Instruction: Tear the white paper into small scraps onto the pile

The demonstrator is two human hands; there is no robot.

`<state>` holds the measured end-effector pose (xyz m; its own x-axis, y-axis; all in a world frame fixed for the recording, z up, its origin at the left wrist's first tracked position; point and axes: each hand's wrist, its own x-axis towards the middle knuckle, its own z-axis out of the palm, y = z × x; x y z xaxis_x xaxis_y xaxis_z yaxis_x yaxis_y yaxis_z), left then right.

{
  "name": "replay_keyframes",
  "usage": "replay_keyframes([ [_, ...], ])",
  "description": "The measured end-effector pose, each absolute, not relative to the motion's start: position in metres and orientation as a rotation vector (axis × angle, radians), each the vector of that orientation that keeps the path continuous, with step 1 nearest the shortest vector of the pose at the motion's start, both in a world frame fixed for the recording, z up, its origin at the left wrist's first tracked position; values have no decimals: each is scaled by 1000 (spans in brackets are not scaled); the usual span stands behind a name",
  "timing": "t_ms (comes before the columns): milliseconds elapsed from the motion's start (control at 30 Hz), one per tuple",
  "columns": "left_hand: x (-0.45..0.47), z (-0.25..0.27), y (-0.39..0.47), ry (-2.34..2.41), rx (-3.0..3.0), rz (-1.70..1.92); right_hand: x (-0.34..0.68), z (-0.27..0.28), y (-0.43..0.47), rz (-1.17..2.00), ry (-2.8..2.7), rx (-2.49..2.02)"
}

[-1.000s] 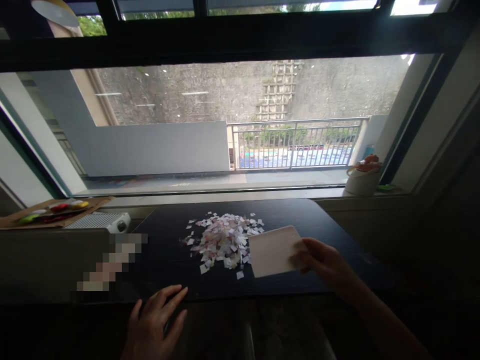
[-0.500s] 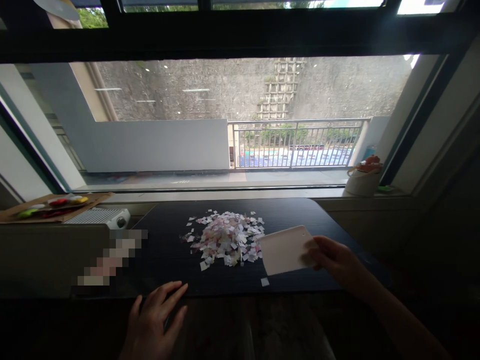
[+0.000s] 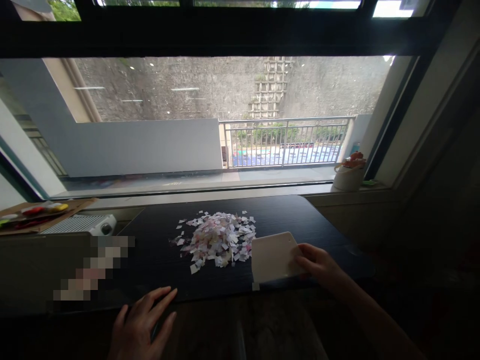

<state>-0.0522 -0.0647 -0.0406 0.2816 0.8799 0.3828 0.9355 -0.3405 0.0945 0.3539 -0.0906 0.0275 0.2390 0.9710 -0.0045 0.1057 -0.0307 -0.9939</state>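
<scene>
A pale, flat dough scraper [image 3: 273, 257] with a small hole in one corner is held at its right side by my right hand [image 3: 317, 262], thumb and fingers closed on it. Its left edge is at the right side of a heap of small cut paper pieces [image 3: 217, 240] on the dark table [image 3: 285, 212]. One loose paper square [image 3: 255, 286] lies by the scraper's lower left corner; whether they touch I cannot tell. My left hand [image 3: 144, 320] holds nothing, its fingers spread at the table's near edge, left of the heap.
Behind the table runs a window sill with a white pot-like container [image 3: 348, 176] at the right. To the left stand a white slatted appliance [image 3: 80, 224] and a brown board [image 3: 80, 204] bearing colourful items. A blurred-out patch covers the table's left edge.
My view has swung slightly right, so everything sits further left. The scraper has come a little nearer to me, down to the loose paper square. My left hand stays spread at the edge.
</scene>
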Motion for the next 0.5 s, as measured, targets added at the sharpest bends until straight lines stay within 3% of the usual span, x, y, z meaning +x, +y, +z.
replay_keyframes([
  [233, -46, -39, -66, -1703, -2396, -627, 357, 38, -103, 1032, -1077, -1387],
  [500, -45, -37, -66, -1719, -2408, -560, 325, 25, -89, 694, -1220, -1270],
])
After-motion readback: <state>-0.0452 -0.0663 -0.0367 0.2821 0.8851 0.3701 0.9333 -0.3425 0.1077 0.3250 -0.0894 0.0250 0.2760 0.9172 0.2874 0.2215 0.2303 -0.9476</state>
